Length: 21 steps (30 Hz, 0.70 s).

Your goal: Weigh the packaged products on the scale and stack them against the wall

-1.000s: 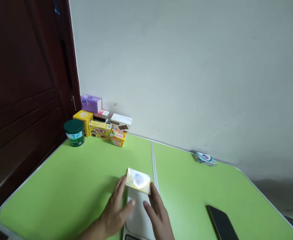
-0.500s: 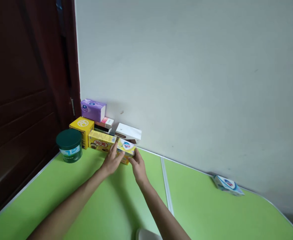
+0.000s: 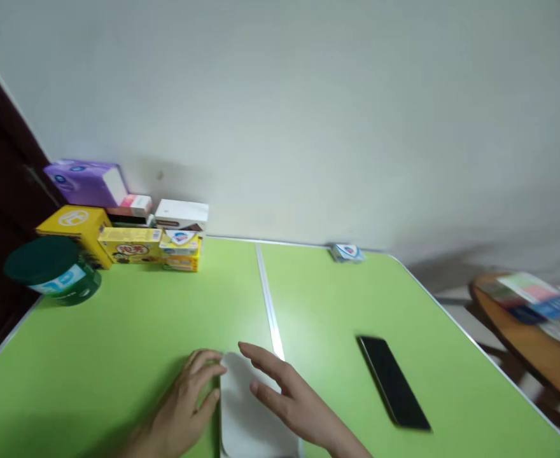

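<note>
A pale, flat object with rounded corners (image 3: pixel 242 423) lies at the near edge of the view; I cannot make out its kind. At its left edge is my left hand (image 3: pixel 184 401), fingers bent and apart, holding nothing. Over its right part hovers my right hand (image 3: pixel 292 397), open, with fingers stretched out. Against the wall, a yellow-and-white soap box (image 3: pixel 181 240) rests on an orange-yellow box (image 3: pixel 181 263), beside a yellow snack box (image 3: pixel 131 245). Neither hand is near them.
Back left stand a green tub (image 3: pixel 58 270), a yellow cube box (image 3: pixel 77 228), a purple tissue pack (image 3: pixel 86 183) and a white box (image 3: pixel 182 214). A blue-and-white soap box (image 3: pixel 347 253) sits by the wall, a black phone (image 3: pixel 394 381) at right. Beyond is a brown table (image 3: pixel 513 337).
Both hands have left the yellow-and-white soap box and come back to the pale flat object. The soap box stays on the orange-yellow box. The view has swung right, showing the phone.
</note>
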Each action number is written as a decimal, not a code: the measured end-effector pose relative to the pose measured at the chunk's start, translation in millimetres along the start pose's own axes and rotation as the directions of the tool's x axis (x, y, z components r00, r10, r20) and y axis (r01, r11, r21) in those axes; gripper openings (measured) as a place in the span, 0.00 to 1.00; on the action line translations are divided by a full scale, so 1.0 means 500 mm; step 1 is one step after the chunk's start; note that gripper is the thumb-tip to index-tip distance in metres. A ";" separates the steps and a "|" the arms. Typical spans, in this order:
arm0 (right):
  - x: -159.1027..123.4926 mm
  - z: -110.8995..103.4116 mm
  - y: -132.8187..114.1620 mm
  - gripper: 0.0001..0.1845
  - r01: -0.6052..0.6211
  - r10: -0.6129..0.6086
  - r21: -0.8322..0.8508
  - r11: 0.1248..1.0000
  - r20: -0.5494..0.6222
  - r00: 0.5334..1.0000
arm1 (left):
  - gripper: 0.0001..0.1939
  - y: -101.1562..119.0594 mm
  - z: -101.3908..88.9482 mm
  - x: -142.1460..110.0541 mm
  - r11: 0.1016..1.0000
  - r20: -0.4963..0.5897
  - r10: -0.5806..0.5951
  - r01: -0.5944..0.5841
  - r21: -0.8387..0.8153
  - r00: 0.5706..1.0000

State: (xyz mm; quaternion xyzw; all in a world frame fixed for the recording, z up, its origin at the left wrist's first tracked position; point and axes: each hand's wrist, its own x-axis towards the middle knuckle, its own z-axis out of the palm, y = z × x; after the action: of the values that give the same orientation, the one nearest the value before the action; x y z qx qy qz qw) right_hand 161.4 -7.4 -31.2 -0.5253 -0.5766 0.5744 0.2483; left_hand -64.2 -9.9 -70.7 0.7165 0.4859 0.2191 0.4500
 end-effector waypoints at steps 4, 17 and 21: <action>-0.122 -0.009 0.036 0.23 0.015 -0.013 0.031 0.999 -0.071 0.997 | 0.16 0.037 0.068 -0.051 0.990 0.134 0.058 -0.074 0.119 0.989; -0.148 -0.394 0.173 0.23 0.079 -0.027 0.345 0.935 -0.154 0.988 | 0.29 0.277 0.221 0.327 0.999 0.354 -0.039 0.038 0.010 0.934; -0.045 -0.593 0.239 0.22 0.238 0.041 0.428 0.872 -0.549 0.835 | 0.36 0.339 0.329 0.555 0.931 0.249 -0.136 0.210 -0.297 0.959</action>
State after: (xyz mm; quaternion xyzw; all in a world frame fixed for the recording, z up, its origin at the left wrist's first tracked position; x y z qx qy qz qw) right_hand 471.0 66.4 -70.3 -0.5562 -0.3492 0.5126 0.5532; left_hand 263.6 146.4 -41.6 0.6080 0.4513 0.1721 0.6301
